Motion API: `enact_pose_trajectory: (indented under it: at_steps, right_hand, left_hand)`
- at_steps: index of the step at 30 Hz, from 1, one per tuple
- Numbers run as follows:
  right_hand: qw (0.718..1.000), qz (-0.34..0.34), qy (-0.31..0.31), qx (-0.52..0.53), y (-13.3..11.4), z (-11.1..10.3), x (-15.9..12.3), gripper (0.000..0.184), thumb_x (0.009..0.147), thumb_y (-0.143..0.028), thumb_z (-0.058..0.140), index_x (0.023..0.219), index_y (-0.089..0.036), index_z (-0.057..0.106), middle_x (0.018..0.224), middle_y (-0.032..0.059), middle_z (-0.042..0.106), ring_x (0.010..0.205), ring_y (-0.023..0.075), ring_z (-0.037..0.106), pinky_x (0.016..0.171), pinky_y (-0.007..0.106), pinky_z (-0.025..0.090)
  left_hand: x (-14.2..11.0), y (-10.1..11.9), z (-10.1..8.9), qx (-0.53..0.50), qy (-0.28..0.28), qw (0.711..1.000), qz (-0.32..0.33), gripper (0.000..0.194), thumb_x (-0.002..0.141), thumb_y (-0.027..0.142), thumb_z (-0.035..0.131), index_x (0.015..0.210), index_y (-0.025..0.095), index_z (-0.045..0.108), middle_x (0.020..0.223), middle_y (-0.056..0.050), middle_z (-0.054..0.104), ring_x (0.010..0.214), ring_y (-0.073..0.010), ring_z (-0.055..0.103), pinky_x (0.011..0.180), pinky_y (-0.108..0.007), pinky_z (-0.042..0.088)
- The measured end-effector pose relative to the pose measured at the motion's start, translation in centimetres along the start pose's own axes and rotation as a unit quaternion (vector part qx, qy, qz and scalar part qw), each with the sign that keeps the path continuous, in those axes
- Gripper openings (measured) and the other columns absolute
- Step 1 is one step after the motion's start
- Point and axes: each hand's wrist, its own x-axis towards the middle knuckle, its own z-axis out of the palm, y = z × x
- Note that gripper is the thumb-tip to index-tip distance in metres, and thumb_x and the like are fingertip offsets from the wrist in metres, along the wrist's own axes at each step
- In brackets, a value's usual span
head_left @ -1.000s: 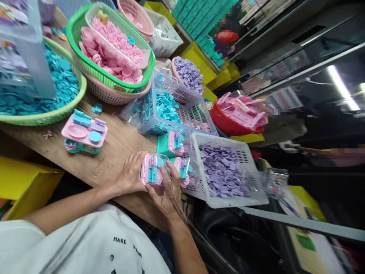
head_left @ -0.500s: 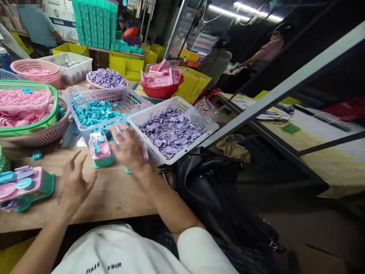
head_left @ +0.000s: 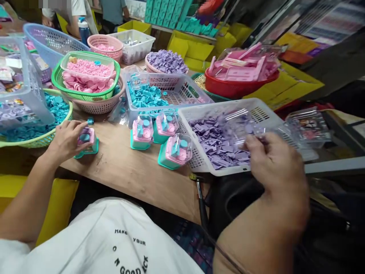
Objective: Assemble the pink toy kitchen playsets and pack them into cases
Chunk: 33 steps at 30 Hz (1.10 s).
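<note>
My left hand (head_left: 66, 139) is closed around a small pink and teal toy box (head_left: 92, 141) on the wooden table, its fingers partly hiding it. My right hand (head_left: 281, 171), slightly blurred, pinches a clear plastic cover (head_left: 235, 123) above a white basket (head_left: 212, 167) of flat purple pieces. Between the hands stand three similar toy boxes, one at the left (head_left: 142, 134), one behind (head_left: 165, 127) and one in front (head_left: 176, 153), each with a pink top, blue parts and a clear cover.
A clear crate (head_left: 185, 85) of blue parts is behind the boxes. Left are a green basket (head_left: 57, 85) of pink pieces and a yellow-green basket (head_left: 42, 142). A hammer (head_left: 201, 198) lies at the table's front edge. A red bowl (head_left: 239, 87) holds pink parts.
The view has swung left. My right hand has left the boxes for the purple-piece basket and now holds a clear cover. My left hand, open before, has closed on a toy box.
</note>
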Motion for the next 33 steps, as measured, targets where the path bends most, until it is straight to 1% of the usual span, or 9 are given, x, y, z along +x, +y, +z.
enact_pose_trajectory:
  at_steps: [2,4,7,10,13,17,22,28,33]
  right_hand:
    - [0.988,-0.010,-0.052,0.142,-3.7,2.3,-3.7,0.042,0.091,-0.067,0.049,0.076,-0.028,0.056,0.068,0.0016,0.052,0.062,0.0190,0.046,0.059,0.032,0.035]
    - [0.933,0.043,-0.239,0.267,-6.2,6.8,-6.7,0.049,0.089,-0.072,0.048,0.072,-0.026,0.052,0.062,-0.0023,0.046,0.054,0.0145,0.041,0.053,0.029,0.035]
    - [0.870,0.157,-0.382,0.268,-7.0,13.8,-8.9,0.052,0.090,-0.072,0.045,0.070,-0.024,0.043,0.062,-0.0050,0.044,0.052,0.0111,0.040,0.050,0.025,0.036]
    - [0.921,0.159,-0.326,0.146,-6.0,16.9,-9.0,0.047,0.092,-0.067,0.041,0.084,-0.023,0.054,0.076,0.0019,0.060,0.069,0.0172,0.058,0.064,0.031,0.050]
    - [0.980,0.061,-0.191,-0.017,-6.2,16.7,-9.2,0.047,0.097,-0.054,0.041,0.121,-0.020,0.061,0.121,0.0154,0.065,0.113,0.0293,0.063,0.094,0.045,0.052]
    - [0.969,-0.089,-0.206,-0.106,-7.9,17.4,-10.7,0.052,0.099,-0.044,0.048,0.145,-0.022,0.051,0.153,0.0162,0.047,0.139,0.0349,0.045,0.111,0.057,0.041]
    - [0.937,-0.192,-0.271,-0.107,-7.3,17.5,-11.2,0.050,0.092,-0.038,0.062,0.140,-0.028,0.054,0.161,0.0116,0.035,0.149,0.0349,0.030,0.114,0.061,0.035]
    - [0.974,-0.062,-0.139,-0.165,-5.9,17.8,-13.3,0.070,0.079,-0.064,0.070,0.132,-0.019,0.056,0.146,0.0219,0.038,0.132,0.0419,0.041,0.104,0.064,0.042]
    - [0.980,0.030,-0.092,-0.176,-4.3,18.6,-15.6,0.076,0.080,-0.059,0.071,0.144,-0.024,0.047,0.143,0.0201,0.037,0.131,0.0422,0.043,0.103,0.067,0.043]
  left_hand:
    - [0.8,1.9,0.2,-0.024,0.006,1.000,-0.017,0.059,0.093,0.051,0.058,0.140,0.015,0.053,0.128,-0.015,0.062,0.116,-0.0337,0.052,0.094,-0.045,0.043]
    - [1.8,4.2,0.7,-0.071,0.017,0.997,-0.029,0.064,0.087,0.052,0.066,0.139,0.015,0.054,0.127,-0.016,0.061,0.115,-0.0353,0.052,0.095,-0.046,0.043]
    - [3.0,7.3,1.4,-0.160,0.049,0.985,-0.026,0.067,0.082,0.047,0.072,0.139,0.018,0.053,0.136,-0.016,0.056,0.119,-0.0362,0.051,0.098,-0.047,0.043]
    - [3.5,8.1,1.5,-0.235,0.107,0.966,-0.018,0.061,0.085,0.046,0.069,0.138,0.022,0.054,0.144,-0.014,0.050,0.126,-0.0342,0.049,0.105,-0.049,0.041]
    - [3.1,6.2,2.0,-0.293,0.168,0.940,-0.054,0.058,0.087,0.054,0.065,0.135,0.025,0.056,0.144,-0.012,0.050,0.133,-0.0322,0.046,0.113,-0.050,0.036]
    - [1.5,3.8,4.7,-0.431,0.138,0.881,-0.134,0.069,0.091,0.067,0.052,0.139,0.018,0.055,0.138,-0.015,0.057,0.125,-0.0294,0.056,0.107,-0.046,0.046]
    - [-3.1,6.7,6.7,-0.550,0.059,0.820,-0.143,0.076,0.095,0.068,0.043,0.148,0.014,0.046,0.136,-0.018,0.060,0.124,-0.0303,0.059,0.109,-0.048,0.047]
    - [-8.0,10.1,6.2,-0.516,0.044,0.854,-0.049,0.091,0.084,0.057,0.070,0.157,0.023,0.029,0.140,-0.018,0.050,0.121,-0.0306,0.058,0.103,-0.050,0.052]
    - [-5.5,8.0,8.1,-0.524,0.017,0.851,0.044,0.124,0.067,0.061,0.083,0.162,0.026,0.011,0.154,-0.022,0.031,0.138,-0.0393,0.044,0.110,-0.060,0.045]
